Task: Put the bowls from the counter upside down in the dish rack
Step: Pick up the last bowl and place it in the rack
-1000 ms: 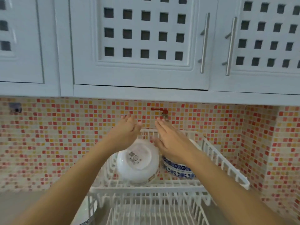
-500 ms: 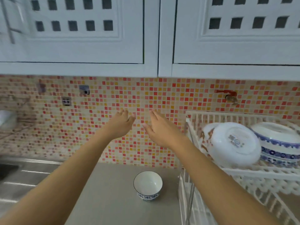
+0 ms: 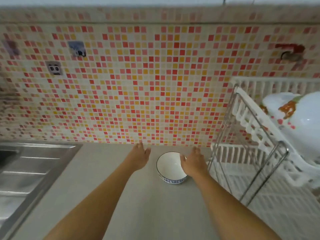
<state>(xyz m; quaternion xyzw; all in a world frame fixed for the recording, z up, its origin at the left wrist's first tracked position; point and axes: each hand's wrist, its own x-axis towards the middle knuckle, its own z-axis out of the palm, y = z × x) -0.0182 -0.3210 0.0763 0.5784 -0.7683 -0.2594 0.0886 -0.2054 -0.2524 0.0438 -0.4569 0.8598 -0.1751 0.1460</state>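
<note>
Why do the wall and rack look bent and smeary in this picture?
Head view: the wide-angle lens bows the tiled wall and splays the dish rack; the edges are smeared, most around the sink and rack, likely from head motion. The bowl and both hands, left and right, stay fairly sharp. Lighting is soft, without hard shadows.

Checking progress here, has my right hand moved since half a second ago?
Yes. The right hand has dropped from in front of the tiled wall to the small bowl on the counter.
</note>
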